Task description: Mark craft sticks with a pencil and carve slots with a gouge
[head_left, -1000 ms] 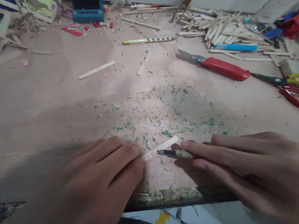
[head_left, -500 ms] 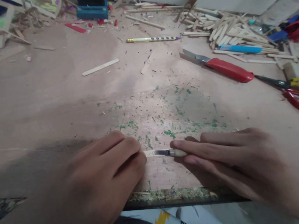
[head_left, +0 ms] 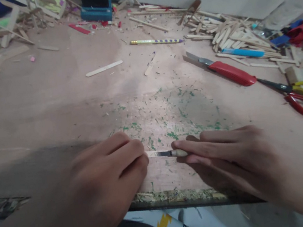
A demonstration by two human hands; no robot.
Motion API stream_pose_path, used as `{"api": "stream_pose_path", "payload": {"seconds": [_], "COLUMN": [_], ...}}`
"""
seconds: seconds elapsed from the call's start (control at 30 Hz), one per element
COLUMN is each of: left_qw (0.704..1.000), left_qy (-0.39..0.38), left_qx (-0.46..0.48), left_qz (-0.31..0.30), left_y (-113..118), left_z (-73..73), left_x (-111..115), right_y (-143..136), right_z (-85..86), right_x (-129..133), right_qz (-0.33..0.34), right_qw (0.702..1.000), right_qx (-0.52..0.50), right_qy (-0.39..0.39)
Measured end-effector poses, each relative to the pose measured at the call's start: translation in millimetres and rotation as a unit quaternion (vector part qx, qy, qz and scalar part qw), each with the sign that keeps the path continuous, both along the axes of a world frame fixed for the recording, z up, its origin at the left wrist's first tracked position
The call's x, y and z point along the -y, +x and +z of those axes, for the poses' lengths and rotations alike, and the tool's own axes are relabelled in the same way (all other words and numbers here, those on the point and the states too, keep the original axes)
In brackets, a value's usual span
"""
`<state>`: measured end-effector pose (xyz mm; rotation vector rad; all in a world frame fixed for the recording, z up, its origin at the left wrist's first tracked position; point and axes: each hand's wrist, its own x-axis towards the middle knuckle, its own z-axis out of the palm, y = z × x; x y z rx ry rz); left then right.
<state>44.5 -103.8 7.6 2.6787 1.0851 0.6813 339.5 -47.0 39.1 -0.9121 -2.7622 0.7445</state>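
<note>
Freshly levelled stick (head_left: 151,154) pinched in left hand (head_left: 109,174), bladed tool (head_left: 172,153) gripped in right hand (head_left: 232,152)

Pale stick (head_left: 151,154), dark blade (head_left: 163,154), perhaps cream handle (head_left: 181,153)

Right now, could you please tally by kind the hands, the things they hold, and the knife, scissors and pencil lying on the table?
Hands: 2, left hand and right hand
Wooden stick, held: 1
Metal-tipped tool, held: 1
Red-handled knife: 1
Scissors: 1
Pencil: 1
Total: 7
</note>
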Motion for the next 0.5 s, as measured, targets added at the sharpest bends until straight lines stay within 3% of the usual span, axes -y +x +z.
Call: {"api": "stream_pose_path", "payload": {"seconds": [0.17, 0.33, 0.5], "left_qw": [1.000, 1.000, 1.000], "left_qy": [-0.001, -0.004, -0.019], "left_qx": [-0.015, -0.009, -0.017], "left_qz": [0.006, 0.000, -0.008], "left_y": [-1, -3, -5], "left_z": [-2.0, -1.7, -6.0], "left_x": [3, 5, 5], "right_y": [-6, -5, -6], "right_z": [7.8, -2.3, -1.8], "right_x": [-8, -9, -8], "right_qz": [0.020, 0.037, 0.023], "right_qw": [0.999, 0.996, 0.999], "right_qx": [0.003, 0.001, -0.023], "right_qy": [0.027, 0.076, 0.020]}}
